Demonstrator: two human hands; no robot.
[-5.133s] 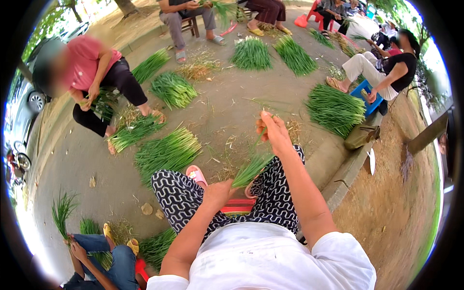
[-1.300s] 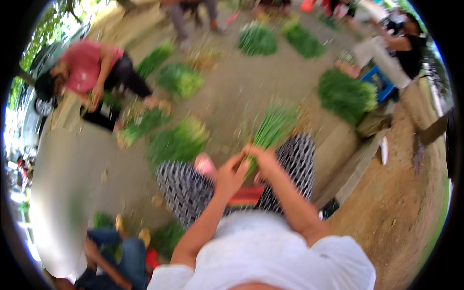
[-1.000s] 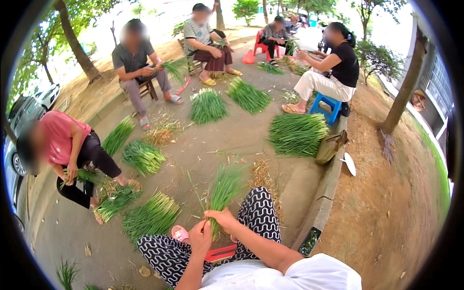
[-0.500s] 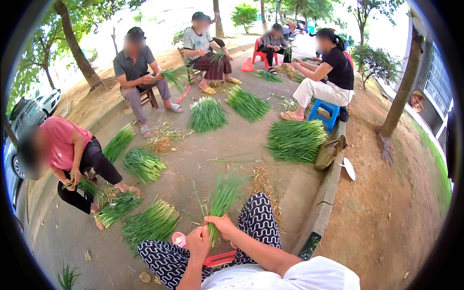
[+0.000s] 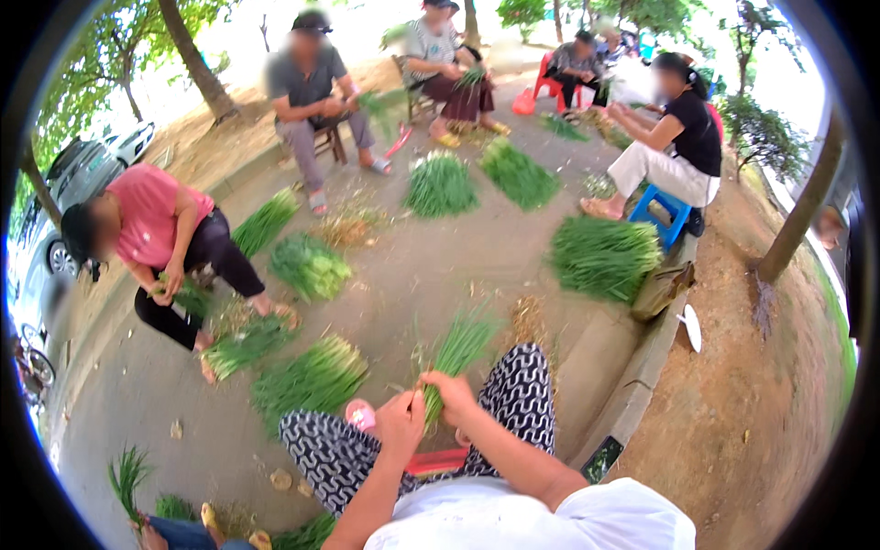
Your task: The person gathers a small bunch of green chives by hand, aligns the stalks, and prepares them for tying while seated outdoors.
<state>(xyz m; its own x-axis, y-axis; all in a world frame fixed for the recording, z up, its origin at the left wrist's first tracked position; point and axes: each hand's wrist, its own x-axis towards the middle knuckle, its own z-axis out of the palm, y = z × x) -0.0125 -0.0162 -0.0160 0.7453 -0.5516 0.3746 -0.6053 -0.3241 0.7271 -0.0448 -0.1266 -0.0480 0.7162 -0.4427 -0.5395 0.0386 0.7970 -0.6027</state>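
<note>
A bunch of green chives (image 5: 461,346) stands tilted up between my knees, its leaves fanning away from me. My right hand (image 5: 446,396) is closed round its stems. Pressed close beside it, my left hand (image 5: 401,422) is closed in a pinch at the stem ends; its fingertips are partly hidden, and what they hold is too small to make out. A few loose thin leaves rise just left of the bunch. Below my hands, a red strip-like thing (image 5: 435,461) lies between my thighs.
Heaps of chives lie around, the nearest a large pile (image 5: 316,376) at left, another pile (image 5: 605,257) at right. Dry trimmings (image 5: 529,323) lie ahead. A kerb (image 5: 632,403) runs along my right, with a phone (image 5: 601,458) on it. Several seated people handle chives nearby.
The view has swung left and down, so the scene sits further right and higher. At lower left, another person's hand with chives has come into view. My hands keep their grip.
</note>
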